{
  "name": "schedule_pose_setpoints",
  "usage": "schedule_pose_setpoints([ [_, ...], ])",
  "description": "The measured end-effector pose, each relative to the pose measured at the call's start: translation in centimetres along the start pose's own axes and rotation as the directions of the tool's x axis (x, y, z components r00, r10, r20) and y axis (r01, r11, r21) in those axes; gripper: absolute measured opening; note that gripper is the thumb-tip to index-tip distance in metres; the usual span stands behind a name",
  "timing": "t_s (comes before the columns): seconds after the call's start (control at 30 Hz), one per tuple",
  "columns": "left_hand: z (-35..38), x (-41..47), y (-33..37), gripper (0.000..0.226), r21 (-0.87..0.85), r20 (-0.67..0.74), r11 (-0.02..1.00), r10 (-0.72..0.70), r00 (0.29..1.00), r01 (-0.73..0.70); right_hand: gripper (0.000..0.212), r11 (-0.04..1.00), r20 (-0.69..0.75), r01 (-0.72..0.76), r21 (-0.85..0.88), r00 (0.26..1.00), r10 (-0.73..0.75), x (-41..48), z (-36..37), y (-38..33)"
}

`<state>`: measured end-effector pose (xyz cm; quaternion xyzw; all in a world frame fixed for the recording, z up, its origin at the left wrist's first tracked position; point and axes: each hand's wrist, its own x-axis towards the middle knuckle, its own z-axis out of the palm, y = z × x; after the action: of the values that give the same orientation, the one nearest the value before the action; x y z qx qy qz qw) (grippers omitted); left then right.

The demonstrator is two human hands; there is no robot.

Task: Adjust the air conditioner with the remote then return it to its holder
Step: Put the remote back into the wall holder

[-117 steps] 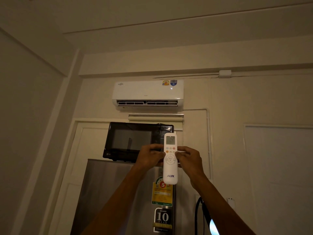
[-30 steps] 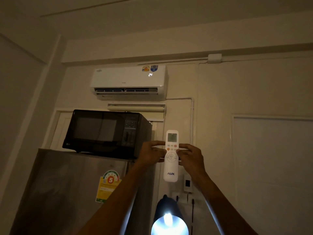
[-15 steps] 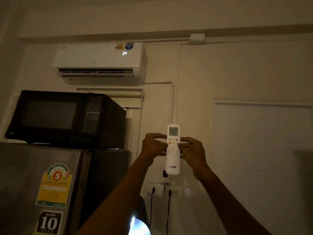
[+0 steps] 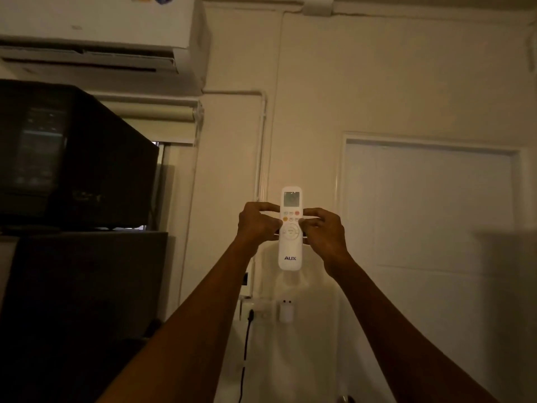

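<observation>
A white AUX remote (image 4: 290, 251) stands upright in front of the wall, held from both sides. My left hand (image 4: 255, 225) grips its left edge and my right hand (image 4: 322, 231) grips its right edge, thumbs by the round button pad. Its small screen faces me at the top. The white air conditioner (image 4: 96, 27) hangs on the wall at the upper left, partly cut off by the frame. I cannot make out a remote holder on the dim wall behind the remote.
A black microwave (image 4: 69, 158) sits on a dark fridge (image 4: 81, 301) at the left. Below the remote are wall sockets with a black cable (image 4: 247, 338) and a white plug (image 4: 286, 311). A white door panel (image 4: 430, 216) fills the right.
The view has swung right and closer to the wall, so the air conditioner and microwave slid to the left. Both hands keep holding the remote upright in the same grip.
</observation>
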<state>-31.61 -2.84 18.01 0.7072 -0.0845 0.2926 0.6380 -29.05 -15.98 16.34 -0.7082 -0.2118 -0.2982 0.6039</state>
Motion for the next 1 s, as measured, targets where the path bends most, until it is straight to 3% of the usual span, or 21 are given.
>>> schedule_pose_setpoints([
  [0.63,10.2,12.3,-16.2,0.041,-0.066,-0.089,0.993,-0.107,0.990,0.101,0.030,0.996,0.088,-0.050,0.068,0.995,0.044,12.1,0.9,21.3],
  [1.0,11.2,15.6,-25.7,0.036,0.020,-0.096,1.000,0.004,0.995,-0.002,0.026,0.993,0.133,-0.097,0.060,0.987,0.088,14.4,4.3,30.8],
])
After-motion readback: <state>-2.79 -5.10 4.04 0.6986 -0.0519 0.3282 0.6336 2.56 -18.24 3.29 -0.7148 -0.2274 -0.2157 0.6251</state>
